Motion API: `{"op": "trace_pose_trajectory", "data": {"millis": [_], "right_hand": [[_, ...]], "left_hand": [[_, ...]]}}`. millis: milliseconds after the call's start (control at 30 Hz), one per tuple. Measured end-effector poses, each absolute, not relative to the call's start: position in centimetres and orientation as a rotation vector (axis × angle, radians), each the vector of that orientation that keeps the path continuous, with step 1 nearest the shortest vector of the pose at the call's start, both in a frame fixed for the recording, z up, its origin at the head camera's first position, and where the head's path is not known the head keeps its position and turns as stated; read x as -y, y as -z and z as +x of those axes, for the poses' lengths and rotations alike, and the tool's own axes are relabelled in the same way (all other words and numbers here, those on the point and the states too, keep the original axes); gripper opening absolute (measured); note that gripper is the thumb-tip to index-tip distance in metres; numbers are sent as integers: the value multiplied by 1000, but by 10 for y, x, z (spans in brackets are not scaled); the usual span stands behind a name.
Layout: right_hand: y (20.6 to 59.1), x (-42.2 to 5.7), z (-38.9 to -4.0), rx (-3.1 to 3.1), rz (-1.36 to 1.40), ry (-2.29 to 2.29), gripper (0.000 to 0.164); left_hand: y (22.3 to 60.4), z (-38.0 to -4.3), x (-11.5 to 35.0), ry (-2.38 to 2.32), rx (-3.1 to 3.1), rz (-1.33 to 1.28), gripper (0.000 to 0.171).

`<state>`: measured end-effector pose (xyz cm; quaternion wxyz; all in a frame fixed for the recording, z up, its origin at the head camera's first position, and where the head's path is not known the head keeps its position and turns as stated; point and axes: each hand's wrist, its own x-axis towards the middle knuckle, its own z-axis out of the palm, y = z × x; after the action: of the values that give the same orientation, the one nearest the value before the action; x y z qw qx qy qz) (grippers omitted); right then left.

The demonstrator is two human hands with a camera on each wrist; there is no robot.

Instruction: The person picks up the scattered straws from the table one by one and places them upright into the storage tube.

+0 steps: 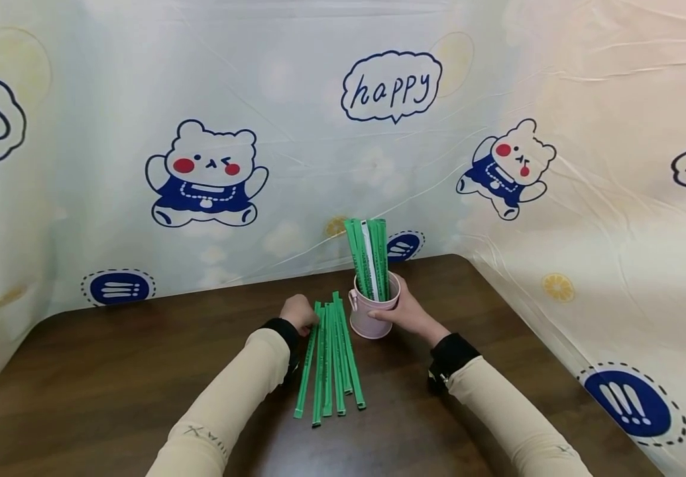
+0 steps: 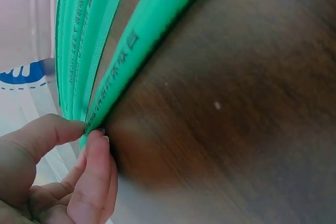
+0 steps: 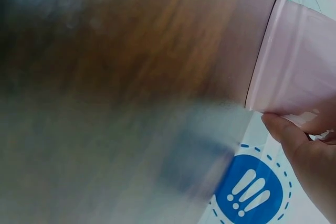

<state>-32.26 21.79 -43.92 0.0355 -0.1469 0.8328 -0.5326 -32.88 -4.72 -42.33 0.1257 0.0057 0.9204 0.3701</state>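
Observation:
With thumb and fingertips my left hand pinches the far end of a slim green wrapped straw, the leftmost of a loose row. Several more green wrapped straws lie side by side on the table to its right. A small pink bucket stands upright beyond them, holding a bunch of green wrapped straws, one showing a white side. My right hand grips this bucket from the right, thumb on the near side. In the right wrist view the thumb touches the pink wall; the other fingers are mostly hidden.
The brown wooden table has rounded far corners. A pale printed curtain with bears and "happy" bubbles hangs behind it and along both sides, close to the table's edges.

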Motion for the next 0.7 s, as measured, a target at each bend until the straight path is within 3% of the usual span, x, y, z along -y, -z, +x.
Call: {"op": "trace_pose_trajectory", "data": {"millis": [333, 533, 700], "right_hand": [[439, -216, -321, -2546, -424, 1639, 102], [440, -217, -320, -2545, -419, 1640, 102], [438, -218, -321, -2541, -438, 1655, 102]], "left_hand": [[423, -327, 48, -1030, -2692, 25, 36], [417, -338, 60, -1126, -2649, -54, 16], [388, -354, 73, -1375, -2514, -123, 41]]}}
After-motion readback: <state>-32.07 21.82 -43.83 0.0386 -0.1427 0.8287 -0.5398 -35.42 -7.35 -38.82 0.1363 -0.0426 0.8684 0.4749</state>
